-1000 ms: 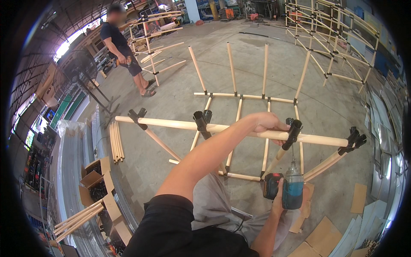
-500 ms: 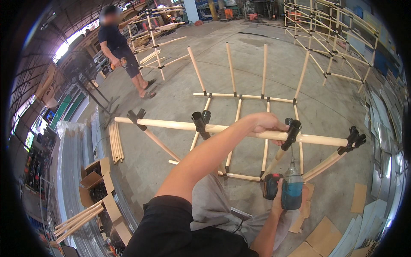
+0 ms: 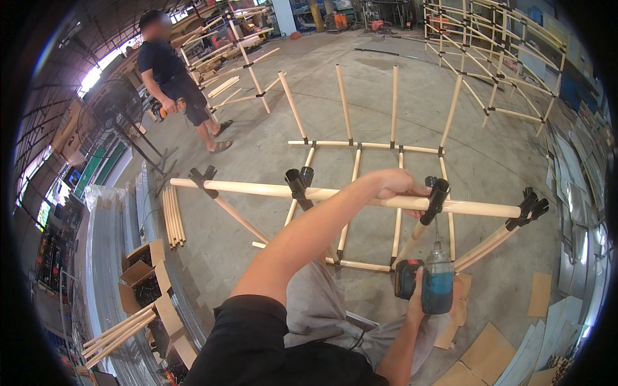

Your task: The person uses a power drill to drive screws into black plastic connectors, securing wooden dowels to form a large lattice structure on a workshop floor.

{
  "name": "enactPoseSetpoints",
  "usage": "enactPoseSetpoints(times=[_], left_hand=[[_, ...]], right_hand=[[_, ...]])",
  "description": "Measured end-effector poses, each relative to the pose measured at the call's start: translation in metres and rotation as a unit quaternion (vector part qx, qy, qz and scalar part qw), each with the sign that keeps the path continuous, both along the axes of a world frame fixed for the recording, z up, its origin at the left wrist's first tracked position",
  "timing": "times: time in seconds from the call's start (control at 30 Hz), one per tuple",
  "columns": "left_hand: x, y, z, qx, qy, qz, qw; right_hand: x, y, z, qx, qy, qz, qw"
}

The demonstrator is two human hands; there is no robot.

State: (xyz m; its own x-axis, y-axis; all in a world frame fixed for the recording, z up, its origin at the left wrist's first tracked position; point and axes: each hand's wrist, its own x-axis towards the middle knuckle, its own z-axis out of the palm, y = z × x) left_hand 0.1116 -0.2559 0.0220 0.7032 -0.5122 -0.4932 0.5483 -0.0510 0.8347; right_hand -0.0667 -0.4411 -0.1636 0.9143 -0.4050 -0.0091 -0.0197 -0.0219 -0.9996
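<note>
Left hand [image 3: 396, 184] curls over a long beige pipe [image 3: 251, 188], closed on it just beside a black connector [image 3: 436, 195], some fingers showing below; its bent forearm crosses the pipe and hides part of it. The right hand [image 3: 417, 294], lower and farther right, is wrapped around a teal-and-black cordless drill [image 3: 439, 283], whose bit points up toward that connector; whether they touch, I cannot tell.

From the left, a black pedestal fan [image 3: 106, 109] stands behind open cardboard boxes [image 3: 143, 254] of black parts. A co-worker [image 3: 166, 72] holds an orange power tool [image 3: 164, 112]. Beyond the long pipe, a beige pipe frame [image 3: 373, 146] lies on the concrete floor [image 3: 257, 154], four posts upright. Pipe racks [image 3: 496, 77] stand at upper right, above flattened cardboard [image 3: 486, 350].
</note>
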Motion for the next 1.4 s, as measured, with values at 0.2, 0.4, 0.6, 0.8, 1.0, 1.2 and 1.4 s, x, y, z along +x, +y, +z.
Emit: enactPoseSetpoints(times=[0.2, 0.4, 0.6, 0.8, 1.0, 1.2, 1.4], left_hand=[[0.002, 0.001, -0.003, -0.006, -0.001, -0.005, 1.0], [0.002, 0.001, -0.004, -0.012, 0.003, -0.007, 1.0], [0.002, 0.001, -0.003, -0.008, 0.005, -0.006, 1.0], [0.003, 0.0, -0.003, -0.001, 0.002, -0.005, 1.0], [0.004, 0.001, -0.005, 0.005, 0.002, -0.01, 1.0], [0.005, 0.002, -0.006, 0.0, -0.003, -0.012, 1.0], [0.002, 0.0, -0.003, -0.01, -0.007, -0.006, 1.0]], right_hand=[[0.001, -0.001, -0.007, 0.007, 0.004, 0.001, 1.0], [0.002, -0.004, -0.01, 0.0, 0.026, 0.02, 0.999], [0.001, -0.001, -0.002, 0.008, 0.012, 0.011, 1.0], [0.0, -0.001, 0.0, 0.012, 0.032, 0.014, 0.999], [-0.001, 0.0, 0.006, 0.002, 0.032, 0.015, 0.999], [0.0, -0.001, 0.005, -0.03, 0.007, 0.019, 0.999], [-0.001, 0.001, -0.002, 0.026, 0.024, -0.004, 0.999]])
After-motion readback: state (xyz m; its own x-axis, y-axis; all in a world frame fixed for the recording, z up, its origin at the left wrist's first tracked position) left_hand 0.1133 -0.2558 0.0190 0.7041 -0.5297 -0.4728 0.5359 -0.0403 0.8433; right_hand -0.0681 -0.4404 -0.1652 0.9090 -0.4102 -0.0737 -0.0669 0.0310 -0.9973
